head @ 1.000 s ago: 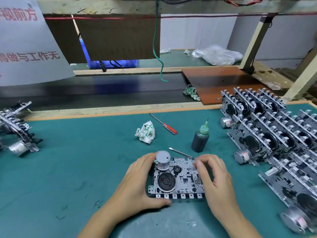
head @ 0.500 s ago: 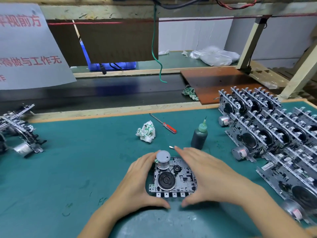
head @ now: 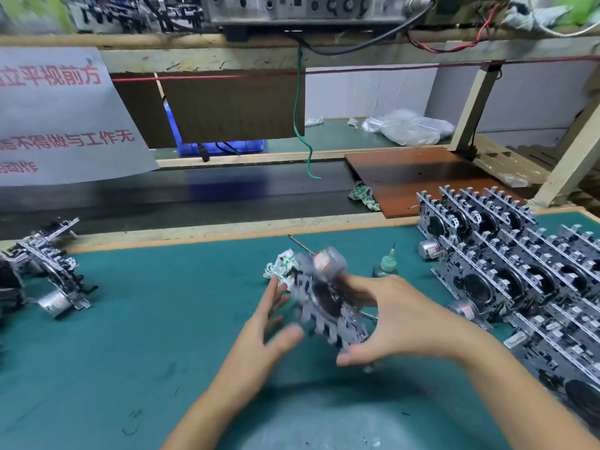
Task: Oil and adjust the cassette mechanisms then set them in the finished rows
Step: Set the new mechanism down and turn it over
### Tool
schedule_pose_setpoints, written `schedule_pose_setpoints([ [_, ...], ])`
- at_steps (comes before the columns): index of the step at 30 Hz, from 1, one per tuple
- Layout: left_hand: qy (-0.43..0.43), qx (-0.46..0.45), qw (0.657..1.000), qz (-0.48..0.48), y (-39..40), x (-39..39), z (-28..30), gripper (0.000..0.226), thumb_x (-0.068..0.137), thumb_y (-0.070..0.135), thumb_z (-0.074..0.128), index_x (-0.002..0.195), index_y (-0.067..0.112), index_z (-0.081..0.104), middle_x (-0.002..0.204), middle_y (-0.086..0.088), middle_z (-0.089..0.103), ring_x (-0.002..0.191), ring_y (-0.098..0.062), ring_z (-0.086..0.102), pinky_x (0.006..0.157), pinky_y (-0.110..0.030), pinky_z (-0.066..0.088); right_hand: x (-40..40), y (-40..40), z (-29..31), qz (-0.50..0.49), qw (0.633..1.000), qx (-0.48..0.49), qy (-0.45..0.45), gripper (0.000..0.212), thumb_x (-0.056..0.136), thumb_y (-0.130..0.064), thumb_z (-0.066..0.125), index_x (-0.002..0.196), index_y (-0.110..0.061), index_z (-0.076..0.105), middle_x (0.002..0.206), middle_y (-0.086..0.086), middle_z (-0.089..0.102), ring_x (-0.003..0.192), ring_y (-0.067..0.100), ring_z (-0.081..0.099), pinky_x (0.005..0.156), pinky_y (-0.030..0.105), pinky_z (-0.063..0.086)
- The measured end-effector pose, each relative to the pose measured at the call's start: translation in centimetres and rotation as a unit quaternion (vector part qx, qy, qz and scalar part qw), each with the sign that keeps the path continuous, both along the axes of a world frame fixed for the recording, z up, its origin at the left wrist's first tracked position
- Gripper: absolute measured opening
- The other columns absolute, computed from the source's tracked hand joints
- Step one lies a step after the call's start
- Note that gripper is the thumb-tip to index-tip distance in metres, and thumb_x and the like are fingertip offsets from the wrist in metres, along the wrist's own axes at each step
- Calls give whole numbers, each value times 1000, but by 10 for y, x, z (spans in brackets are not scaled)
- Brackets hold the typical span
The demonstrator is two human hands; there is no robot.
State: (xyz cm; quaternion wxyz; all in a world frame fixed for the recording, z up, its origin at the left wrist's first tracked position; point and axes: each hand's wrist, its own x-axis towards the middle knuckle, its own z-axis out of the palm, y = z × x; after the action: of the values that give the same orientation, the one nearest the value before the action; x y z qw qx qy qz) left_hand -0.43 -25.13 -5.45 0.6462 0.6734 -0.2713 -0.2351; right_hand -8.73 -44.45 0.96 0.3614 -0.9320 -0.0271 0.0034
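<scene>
Lifted off bench [head: 136, 319] since 0.5 s ago: cassette mechanism [head: 328, 303], tilted, motion-blurred; right hand [head: 393, 316] grips it, left hand [head: 269, 326] open beside; oil bottle [head: 386, 266] half hidden.

The tabletop [head: 136, 319] lies bare across its middle-left and along its near edge, leaving open passage there. Rows of mechanisms [head: 526, 274] crowd the right side from far edge to near edge, and a smaller cluster [head: 48, 274] blocks the far left corner. Near the far edge at centre stand an oil bottle [head: 386, 266], a crumpled rag [head: 281, 266] and a screwdriver [head: 300, 244].
</scene>
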Motion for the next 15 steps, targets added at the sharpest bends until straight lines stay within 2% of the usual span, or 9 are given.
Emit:
schedule_pose_setpoints([
  [4, 241, -91, 963, -82, -11, 15, 15, 112, 61, 89, 44, 133, 3, 53, 133, -16, 53, 114, -29, 56, 107, -40, 37, 8, 17, -5, 75, 918, 388, 44, 54, 55, -39, 82, 102, -17, 64, 94, -13, 72, 89, 2, 66, 78, 16, 50],
  [6, 343, -150, 922, -96, -14, 14, 13, 135, 48, 88, 58, 133, -14, 31, 106, -10, 45, 76, -24, 57, 79, -28, 47, 14, 29, -17, 70, 833, 538, 111, 95, 47, -53, 88, 112, 7, 53, 98, -1, 72, 90, 13, 68, 78, 28, 54],
  [7, 393, -191, 895, -84, -19, 13, 11, 118, 43, 85, 67, 113, 11, 8, 89, -8, 25, 59, -14, 51, 62, -16, 40, 16, 33, -25, 68, 789, 591, 152, 111, 44, -58, 87, 122, 9, 44, 104, 4, 70, 94, 18, 67, 80, 34, 54],
  [8, 449, -207, 865, -80, -29, 14, 12, 104, 42, 81, 74, 111, 12, 40, 86, 6, 32, 57, -7, 44, 62, -9, 33, 16, 37, -30, 78, 751, 630, 182, 116, 43, -61, 85, 129, 3, 40, 111, 7, 68, 99, 22, 66, 84, 38, 54],
  [9, 459, -219, 857, -88, -30, 13, 8, 100, 45, 78, 75, 108, 10, 39, 92, 16, 31, 69, -7, 49, 77, -10, 37, 17, 39, -36, 81, 728, 652, 195, 113, 43, -62, 84, 131, -5, 42, 117, 7, 65, 102, 23, 64, 86, 41, 53],
  [10, 437, -217, 869, -85, -32, 14, 6, 105, 53, 76, 72, 120, -1, 51, 117, 1, 58, 94, -15, 58, 96, -27, 44, 19, 39, -41, 71, 718, 664, 196, 99, 46, -62, 83, 127, -16, 49, 120, 3, 62, 102, 21, 64, 85, 42, 54],
  [11, 413, -229, 875, -100, -30, 14, 6, 102, 63, 74, 67, 132, 2, 52, 132, -11, 55, 117, -26, 55, 109, -43, 36, 20, 39, -42, 61, 737, 649, 177, 76, 53, -59, 82, 116, -26, 57, 116, -4, 62, 99, 15, 65, 83, 40, 55],
  [13, 400, -255, 868, -145, -27, 16, 3, 95, 77, 72, 54, 141, 2, 42, 145, -23, 40, 135, -35, 39, 116, -53, 19, 21, 37, -43, 17, 844, 523, 114, 19, 73, -43, 76, 85, -29, 73, 88, -14, 71, 82, 3, 67, 74, 24, 56],
  [15, 409, -285, 852, -158, -24, 26, -3, 91, 82, 67, 53, 142, 1, 38, 147, -25, 34, 136, -38, 35, 115, -53, 21, 21, 29, -44, -84, 924, 374, 13, 25, 86, -21, 68, 63, -28, 72, 61, -16, 65, 60, -1, 61, 59, 13, 49],
])
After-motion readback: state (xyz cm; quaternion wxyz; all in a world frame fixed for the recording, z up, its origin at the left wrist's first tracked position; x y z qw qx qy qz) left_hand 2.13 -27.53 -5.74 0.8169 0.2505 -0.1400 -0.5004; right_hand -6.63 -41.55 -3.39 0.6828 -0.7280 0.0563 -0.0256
